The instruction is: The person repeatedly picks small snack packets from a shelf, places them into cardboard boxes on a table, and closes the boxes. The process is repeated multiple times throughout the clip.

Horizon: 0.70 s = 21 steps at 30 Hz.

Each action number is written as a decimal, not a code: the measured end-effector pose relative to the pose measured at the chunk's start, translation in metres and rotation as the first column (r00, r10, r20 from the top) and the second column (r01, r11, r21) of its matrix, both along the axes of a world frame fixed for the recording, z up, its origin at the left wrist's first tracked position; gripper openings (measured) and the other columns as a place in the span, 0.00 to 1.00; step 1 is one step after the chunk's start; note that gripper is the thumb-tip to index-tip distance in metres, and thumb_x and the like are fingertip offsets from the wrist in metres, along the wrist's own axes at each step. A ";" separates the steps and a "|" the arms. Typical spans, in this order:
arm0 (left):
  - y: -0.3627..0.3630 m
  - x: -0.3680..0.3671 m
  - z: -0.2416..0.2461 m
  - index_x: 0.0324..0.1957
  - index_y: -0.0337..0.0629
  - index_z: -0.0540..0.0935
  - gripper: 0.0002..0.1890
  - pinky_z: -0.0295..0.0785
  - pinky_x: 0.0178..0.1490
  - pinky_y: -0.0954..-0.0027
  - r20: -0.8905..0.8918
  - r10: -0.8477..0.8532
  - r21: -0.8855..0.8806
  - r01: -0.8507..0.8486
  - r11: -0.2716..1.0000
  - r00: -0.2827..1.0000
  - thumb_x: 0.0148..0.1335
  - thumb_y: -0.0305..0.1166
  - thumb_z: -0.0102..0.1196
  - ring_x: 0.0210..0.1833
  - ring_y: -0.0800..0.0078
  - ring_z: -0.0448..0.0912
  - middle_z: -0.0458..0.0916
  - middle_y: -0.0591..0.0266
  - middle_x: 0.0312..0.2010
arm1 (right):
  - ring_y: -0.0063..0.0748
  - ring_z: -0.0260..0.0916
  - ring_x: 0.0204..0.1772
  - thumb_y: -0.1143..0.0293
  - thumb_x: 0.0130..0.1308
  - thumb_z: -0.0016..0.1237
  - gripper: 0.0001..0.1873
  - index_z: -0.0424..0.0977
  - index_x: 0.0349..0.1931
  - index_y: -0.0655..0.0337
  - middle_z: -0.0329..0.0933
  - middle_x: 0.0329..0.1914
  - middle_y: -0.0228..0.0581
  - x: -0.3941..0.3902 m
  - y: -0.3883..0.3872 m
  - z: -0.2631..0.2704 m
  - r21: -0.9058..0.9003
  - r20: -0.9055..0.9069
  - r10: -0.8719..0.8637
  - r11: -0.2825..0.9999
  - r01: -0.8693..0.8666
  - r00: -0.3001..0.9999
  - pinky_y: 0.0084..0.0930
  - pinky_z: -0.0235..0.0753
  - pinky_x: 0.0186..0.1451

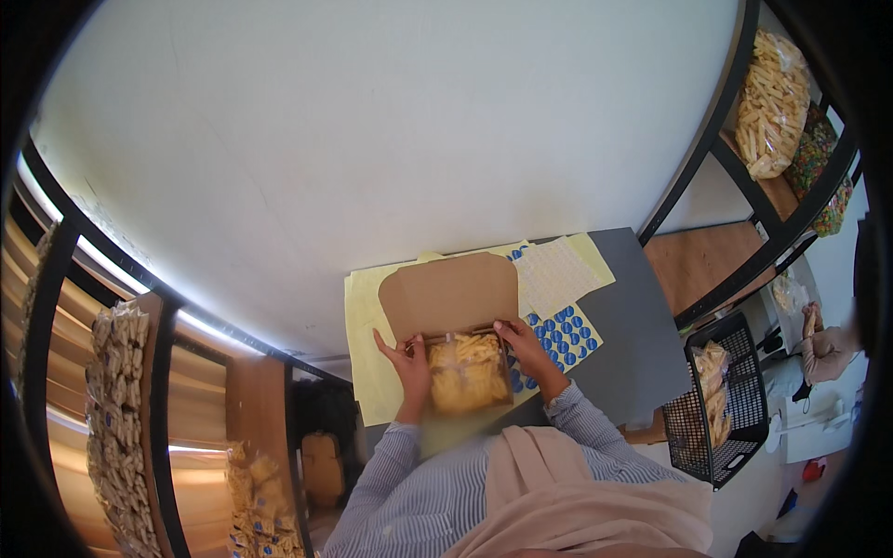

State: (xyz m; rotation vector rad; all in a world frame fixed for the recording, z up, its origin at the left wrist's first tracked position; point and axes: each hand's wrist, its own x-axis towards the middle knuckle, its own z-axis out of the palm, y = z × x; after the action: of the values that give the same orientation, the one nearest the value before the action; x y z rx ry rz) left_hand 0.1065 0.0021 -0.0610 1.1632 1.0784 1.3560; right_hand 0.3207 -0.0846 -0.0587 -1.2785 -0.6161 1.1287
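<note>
A cardboard box (446, 289) stands on the table in front of me with its lid raised. Clear packs of pale yellow stick snacks (467, 373) fill it. My left hand (409, 366) pinches the box's far left corner between thumb and a finger, its other fingers spread. At the far right corner, my right hand (524, 347) grips the box edge near the lid's fold. Beneath and beside the box lie pale yellow sheets (370, 363). A sheet of round blue stickers (564, 338) lies to the right, partly under a whitish printed sheet (560, 273).
The grey tabletop (628, 349) meets a white wall (391, 139). On the right are a black plastic basket (750, 397) holding snack packs, and a black-framed shelf with a large snack bag (773, 104). Racks of packaged snacks (118, 418) stand left. Another person (827, 352) is at far right.
</note>
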 end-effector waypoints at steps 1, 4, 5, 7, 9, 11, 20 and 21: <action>-0.001 0.000 0.002 0.66 0.41 0.62 0.25 0.72 0.49 0.71 0.015 0.006 0.045 -0.007 0.999 1.000 0.71 0.25 0.54 0.43 0.74 0.77 0.79 0.58 0.40 | 0.26 0.72 0.45 0.57 0.73 0.53 0.21 0.75 0.55 0.66 0.79 0.44 0.35 0.002 -0.001 -0.002 -0.015 0.018 -0.004 1.000 0.004 1.000 0.28 0.72 0.48; 0.002 -0.004 0.004 0.57 0.38 0.74 0.14 0.71 0.48 0.70 -0.102 -0.015 0.095 0.024 0.995 0.995 0.71 0.27 0.54 0.41 0.74 0.75 0.78 0.62 0.38 | 0.26 0.73 0.36 0.55 0.74 0.50 0.20 0.79 0.48 0.67 0.79 0.34 0.33 0.006 -0.001 -0.003 -0.020 0.104 -0.027 0.999 0.029 0.994 0.30 0.72 0.41; 0.003 -0.005 0.004 0.53 0.37 0.75 0.12 0.72 0.47 0.70 -0.153 -0.006 0.098 0.022 0.995 0.988 0.71 0.28 0.54 0.40 0.74 0.75 0.78 0.62 0.37 | 0.28 0.73 0.34 0.55 0.74 0.49 0.20 0.79 0.46 0.67 0.80 0.31 0.35 0.005 0.000 -0.001 -0.013 0.169 -0.046 0.999 0.049 0.984 0.32 0.73 0.40; 0.004 -0.008 0.002 0.47 0.35 0.79 0.08 0.72 0.44 0.70 -0.274 0.001 0.083 0.022 0.996 0.962 0.71 0.29 0.55 0.37 0.74 0.75 0.79 0.61 0.36 | 0.37 0.75 0.33 0.56 0.75 0.48 0.20 0.79 0.43 0.68 0.80 0.29 0.42 0.001 -0.004 0.006 -0.081 0.370 -0.032 0.995 0.066 0.929 0.36 0.73 0.39; 0.003 -0.012 0.003 0.46 0.33 0.79 0.09 0.74 0.45 0.68 -0.354 0.048 0.258 0.048 0.965 0.934 0.70 0.29 0.55 0.38 0.71 0.78 0.80 0.57 0.36 | 0.48 0.77 0.34 0.59 0.75 0.46 0.19 0.78 0.43 0.69 0.80 0.30 0.53 -0.004 -0.012 0.017 -0.193 0.607 0.059 0.978 0.075 0.792 0.40 0.73 0.39; -0.002 -0.015 0.005 0.47 0.31 0.79 0.10 0.75 0.45 0.64 -0.429 0.059 0.299 0.080 0.951 0.901 0.70 0.29 0.55 0.39 0.65 0.80 0.81 0.52 0.37 | 0.44 0.75 0.32 0.59 0.75 0.46 0.18 0.77 0.39 0.68 0.76 0.27 0.51 -0.014 -0.018 0.026 -0.153 0.695 0.033 0.983 0.103 0.718 0.40 0.70 0.37; -0.038 -0.041 0.002 0.50 0.32 0.77 0.13 0.75 0.49 0.51 -0.639 -0.102 0.139 0.245 0.960 0.762 0.67 0.29 0.56 0.45 0.42 0.80 0.80 0.40 0.42 | 0.62 0.73 0.45 0.70 0.69 0.44 0.17 0.68 0.56 0.67 0.77 0.42 0.59 -0.031 -0.040 0.040 -0.189 0.855 0.135 0.980 0.059 0.501 0.51 0.72 0.47; -0.041 -0.041 0.001 0.50 0.32 0.77 0.13 0.75 0.49 0.51 -0.611 -0.109 0.144 0.245 0.959 0.784 0.67 0.29 0.56 0.45 0.42 0.80 0.80 0.39 0.42 | 0.62 0.74 0.47 0.74 0.67 0.43 0.25 0.65 0.66 0.66 0.78 0.47 0.60 -0.032 -0.042 0.041 -0.243 0.863 0.192 0.969 0.050 0.466 0.52 0.73 0.49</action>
State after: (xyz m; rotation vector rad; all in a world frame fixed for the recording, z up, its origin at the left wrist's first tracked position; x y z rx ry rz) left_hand 0.0650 -0.0388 -0.0602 1.8945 1.2305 0.9825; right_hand 0.2891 -0.1263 -0.0179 -2.0834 -1.3540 0.4970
